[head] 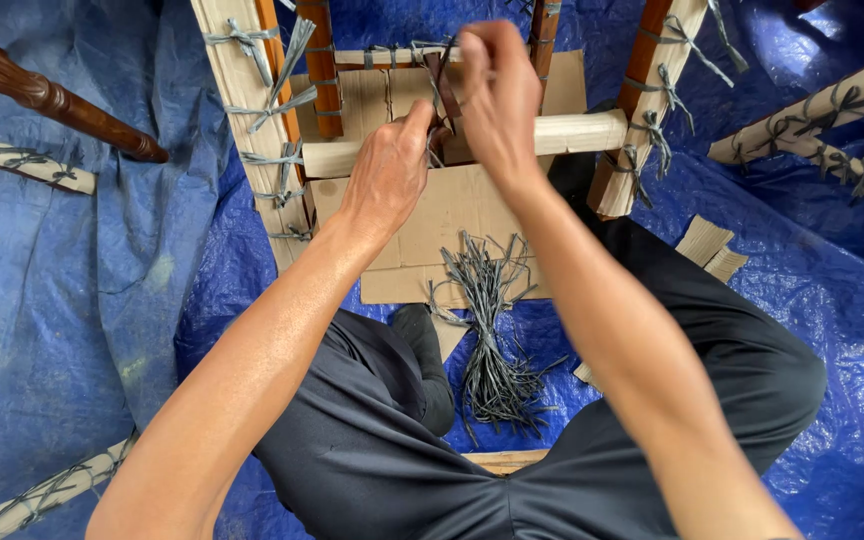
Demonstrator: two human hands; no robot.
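My left hand (389, 168) pinches a grey strap tie (439, 90) against a paper-wrapped horizontal rung (572, 132) of a wooden chair frame. My right hand (497, 95) grips the same strap just above and holds it taut. The wrapped rung runs left to right between two wrapped legs (242, 110) bound with knotted grey ties. A bundle of loose grey straps (492, 330) lies on flat cardboard (452, 215) between my knees, closer to me than both hands.
Blue tarpaulin (72, 300) covers the floor. A dark turned wooden leg (52, 100) juts in at upper left. More wrapped, tied chair parts lie at right (822, 130) and lower left (32, 500). Cardboard scraps (712, 248) sit near my right knee.
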